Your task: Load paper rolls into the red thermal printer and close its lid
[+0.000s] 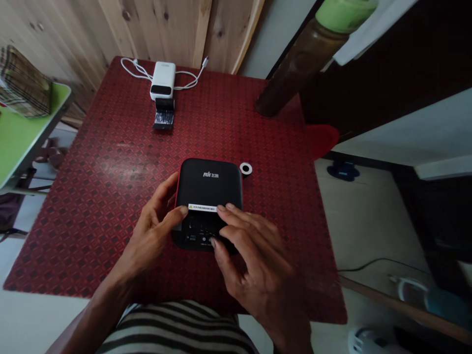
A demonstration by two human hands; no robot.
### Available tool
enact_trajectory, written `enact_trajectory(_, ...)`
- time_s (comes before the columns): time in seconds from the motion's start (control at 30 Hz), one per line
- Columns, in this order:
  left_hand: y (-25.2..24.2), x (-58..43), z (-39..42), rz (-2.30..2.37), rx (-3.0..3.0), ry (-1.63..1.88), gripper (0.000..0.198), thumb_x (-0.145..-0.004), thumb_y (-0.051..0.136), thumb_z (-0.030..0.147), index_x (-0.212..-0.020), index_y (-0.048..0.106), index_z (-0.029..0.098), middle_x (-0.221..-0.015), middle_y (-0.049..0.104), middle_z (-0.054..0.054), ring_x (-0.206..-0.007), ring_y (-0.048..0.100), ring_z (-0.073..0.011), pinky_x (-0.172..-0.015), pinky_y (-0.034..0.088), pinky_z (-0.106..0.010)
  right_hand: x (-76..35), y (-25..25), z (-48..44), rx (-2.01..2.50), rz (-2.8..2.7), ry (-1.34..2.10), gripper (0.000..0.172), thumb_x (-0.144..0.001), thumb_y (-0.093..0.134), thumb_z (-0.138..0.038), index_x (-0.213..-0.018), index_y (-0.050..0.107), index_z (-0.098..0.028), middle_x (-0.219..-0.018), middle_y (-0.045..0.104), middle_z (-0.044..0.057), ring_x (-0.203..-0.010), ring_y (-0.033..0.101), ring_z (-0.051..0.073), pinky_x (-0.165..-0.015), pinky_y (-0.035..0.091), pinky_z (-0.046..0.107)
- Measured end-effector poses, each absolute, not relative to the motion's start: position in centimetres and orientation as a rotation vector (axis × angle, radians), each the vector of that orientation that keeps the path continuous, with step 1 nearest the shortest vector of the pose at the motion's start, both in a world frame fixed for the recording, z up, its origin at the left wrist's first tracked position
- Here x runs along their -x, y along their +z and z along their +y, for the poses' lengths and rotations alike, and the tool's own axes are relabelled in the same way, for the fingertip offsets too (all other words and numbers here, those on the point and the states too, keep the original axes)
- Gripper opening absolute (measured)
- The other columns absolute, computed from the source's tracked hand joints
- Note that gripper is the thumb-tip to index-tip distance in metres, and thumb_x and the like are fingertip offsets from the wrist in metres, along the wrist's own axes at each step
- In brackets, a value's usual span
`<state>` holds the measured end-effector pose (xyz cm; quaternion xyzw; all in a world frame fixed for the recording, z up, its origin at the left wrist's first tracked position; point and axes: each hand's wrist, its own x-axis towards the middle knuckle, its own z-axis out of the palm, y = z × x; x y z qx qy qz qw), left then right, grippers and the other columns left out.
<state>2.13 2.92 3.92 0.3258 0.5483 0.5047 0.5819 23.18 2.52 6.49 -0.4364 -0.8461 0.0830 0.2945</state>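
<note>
A small black box-shaped device, apparently a label printer (211,185), lies on the red table with its rounded lid up. White lettering shows on the lid, and a white warning strip (202,208) runs along its front edge. My left hand (157,221) grips the printer's left side, thumb on the front left corner by the strip. My right hand (254,246) lies over the front right part, fingers apart, fingertips at the strip's right end. Its thumb touches the front panel near the small round buttons. The panel's right part is hidden beneath this hand.
A white power bank (163,78) with a white cable stands at the back, a black roll (164,114) before it. A small white ring-shaped roll (245,169) sits right of the printer. A tall green-capped bottle (300,64) stands at the red table's (121,147) back right.
</note>
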Motion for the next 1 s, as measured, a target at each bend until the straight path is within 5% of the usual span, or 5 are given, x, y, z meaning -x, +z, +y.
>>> enact_trajectory(0.27,3.2,-1.8,3.0,1.299,-0.801,1.190,0.069,-0.099,0.088,0.039,-0.163,0.067,0.030,-0.177,0.062,-0.006,-0.168,0.055,-0.0348,-0.139,0.046,-0.049,-23.6,6.1,2.5,1.137,-2.214,0.298,0.010,-0.111,0.071,-0.018,-0.119,0.068,-0.022,-0.135,0.089,0.012,-0.130,0.085,0.028,-0.116,0.067,0.047)
enact_trajectory(0.47,2.7,-0.2,0.9,1.273,-0.801,1.162,0.061,-0.102,0.088,0.045,-0.160,0.073,0.036,-0.174,0.066,-0.007,-0.163,0.061,-0.0380,-0.132,0.055,-0.053,-25.1,4.3,0.6,1.205,-1.886,0.415,0.034,-0.105,0.077,-0.014,-0.135,0.071,-0.027,-0.133,0.088,0.012,-0.123,0.086,0.033,-0.103,0.074,0.056)
enact_trajectory(0.67,3.2,-0.3,0.5,1.306,-0.850,1.164,0.056,-0.099,0.090,0.041,-0.154,0.077,0.037,-0.168,0.071,-0.006,-0.158,0.066,-0.0357,-0.124,0.061,-0.049,-26.0,2.2,-0.6,1.365,-1.778,0.417,0.027,-0.109,0.074,-0.020,-0.135,0.075,-0.026,-0.128,0.089,0.012,-0.111,0.089,0.030,-0.097,0.076,0.047)
enact_trajectory(1.0,3.0,-0.6,0.3,1.294,-0.751,1.183,0.053,-0.101,0.084,0.031,-0.153,0.078,0.039,-0.171,0.068,-0.001,-0.159,0.063,-0.0320,-0.127,0.054,-0.043,-25.4,0.7,-0.7,1.374,-1.820,0.423,0.029,-0.118,0.060,-0.035,-0.143,0.071,-0.023,-0.123,0.089,0.011,-0.108,0.089,0.027,-0.093,0.075,0.039)
